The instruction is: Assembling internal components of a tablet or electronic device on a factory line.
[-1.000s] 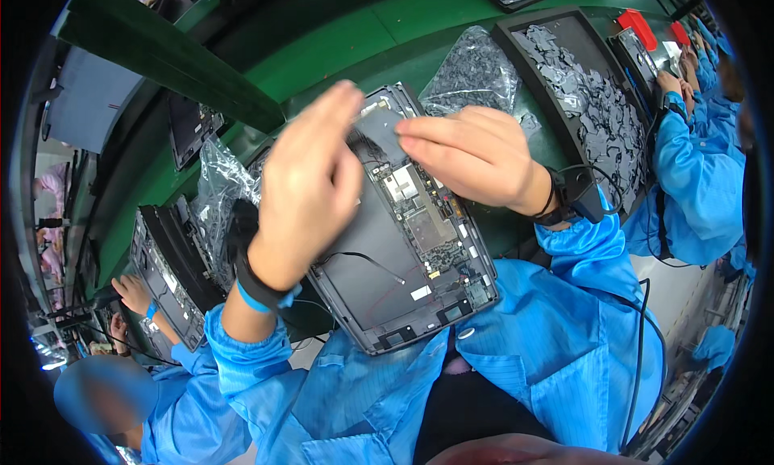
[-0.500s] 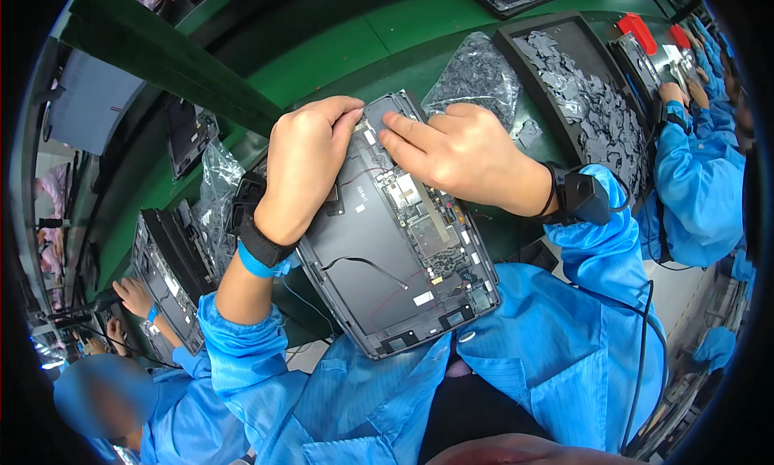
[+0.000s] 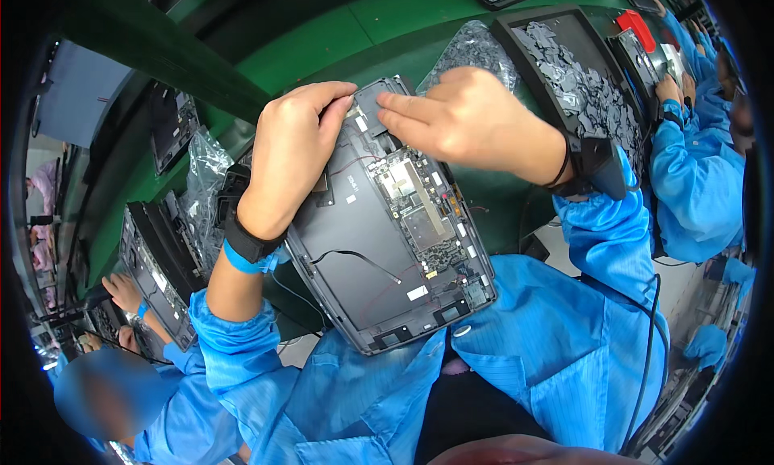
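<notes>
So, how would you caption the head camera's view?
Left hand and right hand at the far end of an opened electronic device, a black tray of grey pieces nearby.

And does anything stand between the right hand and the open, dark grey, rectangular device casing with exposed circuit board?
Nothing visible does. The right hand has its fingertips at the casing's far end, apparently touching it. The clear plastic bag of dark pieces lies beyond the hand, not between them.

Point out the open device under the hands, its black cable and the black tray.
Open device [image 3: 375, 231]: head view, on its grey inner casing.
Black cable [image 3: 362, 255]: head view, midway along its length.
Black tray [image 3: 572, 37]: head view, on its bare floor.
</notes>
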Demonstrator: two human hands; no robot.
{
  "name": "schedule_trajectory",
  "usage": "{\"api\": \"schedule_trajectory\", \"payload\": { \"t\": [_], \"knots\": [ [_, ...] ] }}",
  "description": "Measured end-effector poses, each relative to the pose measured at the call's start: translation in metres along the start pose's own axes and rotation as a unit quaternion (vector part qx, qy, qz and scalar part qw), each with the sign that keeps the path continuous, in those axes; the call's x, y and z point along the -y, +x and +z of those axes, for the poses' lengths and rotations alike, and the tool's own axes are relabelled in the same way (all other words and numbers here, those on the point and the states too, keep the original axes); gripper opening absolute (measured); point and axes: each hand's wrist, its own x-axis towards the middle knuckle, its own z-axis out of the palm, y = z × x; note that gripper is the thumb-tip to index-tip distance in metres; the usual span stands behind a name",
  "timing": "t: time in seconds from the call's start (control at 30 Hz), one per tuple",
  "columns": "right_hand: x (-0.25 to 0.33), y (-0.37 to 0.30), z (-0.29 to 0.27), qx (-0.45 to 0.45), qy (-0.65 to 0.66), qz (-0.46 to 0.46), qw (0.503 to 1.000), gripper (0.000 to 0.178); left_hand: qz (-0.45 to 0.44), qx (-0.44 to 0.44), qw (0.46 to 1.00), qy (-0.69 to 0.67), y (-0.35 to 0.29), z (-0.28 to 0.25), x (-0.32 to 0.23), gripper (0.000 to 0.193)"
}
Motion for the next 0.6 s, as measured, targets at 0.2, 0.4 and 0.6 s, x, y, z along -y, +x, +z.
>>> {"api": "schedule_trajectory", "payload": {
  "t": [0.2,0.4,0.6],
  "knots": [
    [0.004,0.004,0.000,-0.018,-0.025,-0.007,0.999,0.014,-0.002,0.005,1.000,0.013,0.003,0.000,-0.003,0.014],
    [0.009,0.005,0.005,-0.016,-0.047,-0.005,0.999,0.015,-0.006,-0.001,1.000,-0.009,0.003,0.000,0.000,0.013],
    [0.000,-0.004,0.003,-0.007,0.019,0.004,1.000,0.015,-0.013,0.028,0.999,0.034,0.005,0.000,-0.006,0.017]
  ]
}}
